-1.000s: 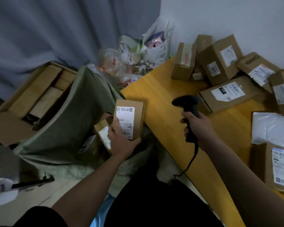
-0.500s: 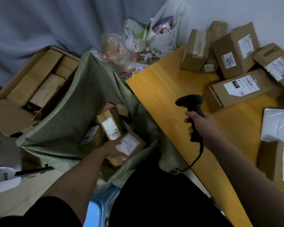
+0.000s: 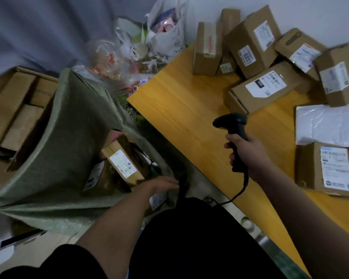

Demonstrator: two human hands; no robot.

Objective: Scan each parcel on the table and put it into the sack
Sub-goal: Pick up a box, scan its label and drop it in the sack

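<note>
An open green woven sack (image 3: pixel 54 141) stands on the floor left of the yellow table (image 3: pixel 189 109); labelled cardboard parcels (image 3: pixel 122 164) lie inside it. My left hand (image 3: pixel 161 184) is low over the sack's near edge, fingers stretched out, just above a small parcel's white label (image 3: pixel 158 199). My right hand (image 3: pixel 248 156) grips a black barcode scanner (image 3: pixel 233 125) above the table, its cable trailing down. Several brown boxes (image 3: pixel 264 87) crowd the table's far right, with a white poly mailer (image 3: pixel 328 123) and another labelled box (image 3: pixel 330 170) nearer me.
An open carton (image 3: pixel 12 109) holding flat boxes sits on the floor beyond the sack. Plastic bags (image 3: pixel 129 53) and a white carrier bag (image 3: pixel 165 29) are heaped at the table's far corner. A grey curtain hangs behind; a white wall backs the table.
My left hand carried the small labelled parcel from scanner height down into the sack, and its fingers now lie stretched over it. The scanner hand stayed roughly where it was.
</note>
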